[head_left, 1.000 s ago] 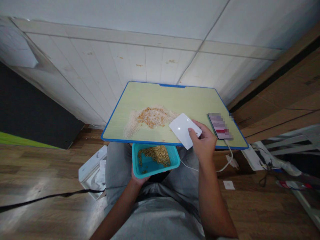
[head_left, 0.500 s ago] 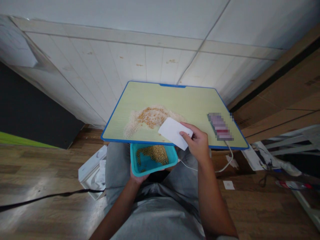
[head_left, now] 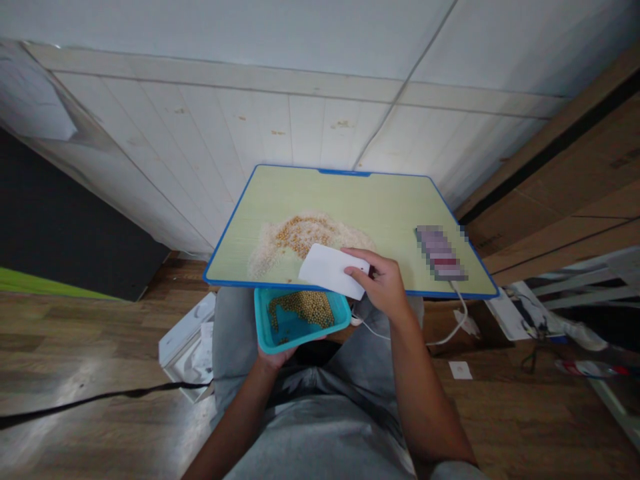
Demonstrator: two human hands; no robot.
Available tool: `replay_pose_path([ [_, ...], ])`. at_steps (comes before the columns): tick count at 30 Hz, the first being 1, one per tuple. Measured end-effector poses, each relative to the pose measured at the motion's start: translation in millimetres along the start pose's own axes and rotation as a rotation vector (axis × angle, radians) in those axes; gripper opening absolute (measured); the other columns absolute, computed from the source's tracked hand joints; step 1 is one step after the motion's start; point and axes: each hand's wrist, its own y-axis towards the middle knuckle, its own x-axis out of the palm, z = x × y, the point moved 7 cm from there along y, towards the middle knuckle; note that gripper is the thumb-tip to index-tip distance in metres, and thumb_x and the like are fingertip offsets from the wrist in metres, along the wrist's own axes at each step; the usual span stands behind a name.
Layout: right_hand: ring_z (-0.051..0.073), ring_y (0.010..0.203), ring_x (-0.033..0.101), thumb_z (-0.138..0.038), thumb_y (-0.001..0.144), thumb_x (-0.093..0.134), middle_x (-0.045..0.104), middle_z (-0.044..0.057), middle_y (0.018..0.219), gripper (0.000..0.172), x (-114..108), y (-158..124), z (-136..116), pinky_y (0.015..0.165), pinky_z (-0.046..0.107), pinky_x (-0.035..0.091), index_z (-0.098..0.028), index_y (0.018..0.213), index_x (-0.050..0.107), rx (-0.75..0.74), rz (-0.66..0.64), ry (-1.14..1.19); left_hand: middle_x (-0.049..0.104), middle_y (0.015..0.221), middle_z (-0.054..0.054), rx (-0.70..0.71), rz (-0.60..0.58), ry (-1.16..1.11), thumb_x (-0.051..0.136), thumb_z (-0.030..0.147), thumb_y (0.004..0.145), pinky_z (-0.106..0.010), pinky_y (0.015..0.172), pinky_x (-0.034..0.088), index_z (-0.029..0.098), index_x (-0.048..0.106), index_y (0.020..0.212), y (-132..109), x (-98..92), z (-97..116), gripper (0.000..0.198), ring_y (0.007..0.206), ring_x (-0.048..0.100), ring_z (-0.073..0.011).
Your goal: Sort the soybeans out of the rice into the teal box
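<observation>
My left hand (head_left: 278, 355) grips a teal plastic container (head_left: 303, 339) from below, just under the front edge of the low table (head_left: 390, 200). Soybeans (head_left: 316, 307) cover part of its bottom, heaped toward the right. In my right hand (head_left: 383, 280) is a white card (head_left: 327, 268), pinched between thumb and fingers and held low over the table's front edge. Beyond the card, a spread pile of white rice (head_left: 263, 257) mixed with yellow soybeans (head_left: 293, 230) lies on the tabletop. The fingers of my left hand are mostly hidden beneath the container.
A phone-like device (head_left: 440, 253), blurred out, lies at the table's right with a white cable (head_left: 465, 313) running off the edge. Cardboard boxes (head_left: 565, 193) stand at the right, a dark panel (head_left: 65, 213) at the left. An open white box (head_left: 190, 347) sits on the floor.
My right hand has moved the card left and slightly down, nearer the container. The container has shifted slightly left. The pile looks much the same.
</observation>
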Motion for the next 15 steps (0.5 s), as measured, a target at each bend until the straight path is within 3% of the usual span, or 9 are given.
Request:
replay_pose_path([
  [2, 0.026, 0.109, 0.081, -0.038, 0.091, 0.08, 0.086, 0.006, 0.124, 0.031, -5, -1, 2, 0.093, 0.041, 0.066, -0.029, 0.12, 0.086, -0.007, 0.054, 0.013, 0.063, 0.166, -0.004, 0.02, 0.017, -0.005, 0.034, 0.071, 0.105, -0.085, 0.128, 0.013, 0.034, 0.07, 0.146, 0, 1.1, 0, 0.066, 0.169, 0.029, -0.0425],
  [5, 0.026, 0.11, 0.081, -0.038, 0.09, 0.081, 0.086, 0.007, 0.124, 0.031, -15, -2, 6, 0.096, 0.041, 0.065, -0.028, 0.12, 0.086, 0.003, 0.126, 0.012, 0.067, 0.162, -0.005, 0.018, 0.105, 0.025, 0.038, 0.068, 0.105, -0.085, 0.125, 0.024, 0.035, 0.074, 0.14, -3, 6.7, -1, 0.06, 0.165, 0.037, -0.0455],
  [9, 0.026, 0.104, 0.081, -0.039, 0.09, 0.081, 0.086, 0.008, 0.123, 0.035, -23, 1, 10, 0.083, 0.037, 0.066, -0.026, 0.122, 0.086, 0.029, 0.162, -0.016, 0.073, 0.154, -0.004, 0.012, 0.218, 0.034, 0.037, 0.065, 0.106, -0.082, 0.124, 0.032, 0.035, 0.081, 0.127, -8, 12.5, 0, 0.057, 0.159, 0.046, -0.0483],
  [15, 0.026, 0.107, 0.08, -0.037, 0.095, 0.076, 0.085, 0.008, 0.126, 0.034, -3, 6, -6, 0.079, 0.033, 0.065, -0.025, 0.126, 0.084, 0.019, 0.128, -0.027, 0.073, 0.155, -0.007, 0.015, 0.021, 0.037, 0.038, 0.073, 0.102, -0.089, 0.127, 0.011, 0.032, 0.08, 0.134, -8, 10.0, 8, 0.067, 0.167, 0.03, -0.0495],
])
